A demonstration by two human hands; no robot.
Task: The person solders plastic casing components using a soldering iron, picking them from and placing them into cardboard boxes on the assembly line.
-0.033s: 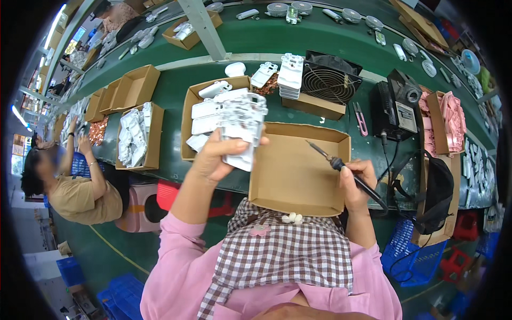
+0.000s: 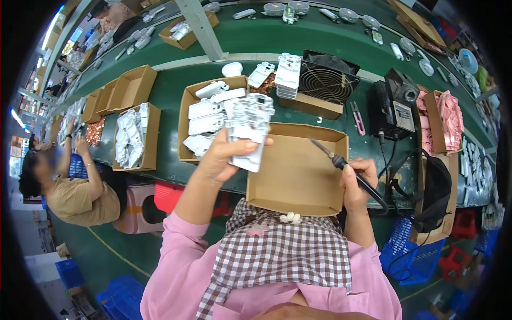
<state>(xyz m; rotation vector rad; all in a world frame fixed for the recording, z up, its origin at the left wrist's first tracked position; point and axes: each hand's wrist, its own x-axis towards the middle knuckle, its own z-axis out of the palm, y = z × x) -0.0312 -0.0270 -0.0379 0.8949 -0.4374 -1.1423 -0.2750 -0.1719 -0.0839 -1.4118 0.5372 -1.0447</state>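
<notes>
My left hand [image 2: 221,157] is closed on white plastic casings [image 2: 248,122], seemingly a small stack, held up over the left edge of a shallow cardboard box [image 2: 293,186]. Their upper part is smeared by motion. Pen-like in my right hand [image 2: 360,181] sits a soldering iron [image 2: 337,160] with a black handle. Its metal tip points up and left above that box, apart from the casings. Behind my left hand, another cardboard box [image 2: 184,114] holds more white casings. Further casings stand stacked [image 2: 288,72] beside the black fan.
A black fan [image 2: 326,82] stands on cardboard at the back. Pink-handled tweezers [image 2: 358,120] lie left of a black soldering station [image 2: 392,106], whose cable runs toward my right hand. Boxes of pink parts [image 2: 449,122] are at right. A co-worker [image 2: 85,186] sits at left.
My left hand and the casings have shifted slightly right. The soldering iron's tip has risen a little and moved right. The bench appears slightly farther left in view.
</notes>
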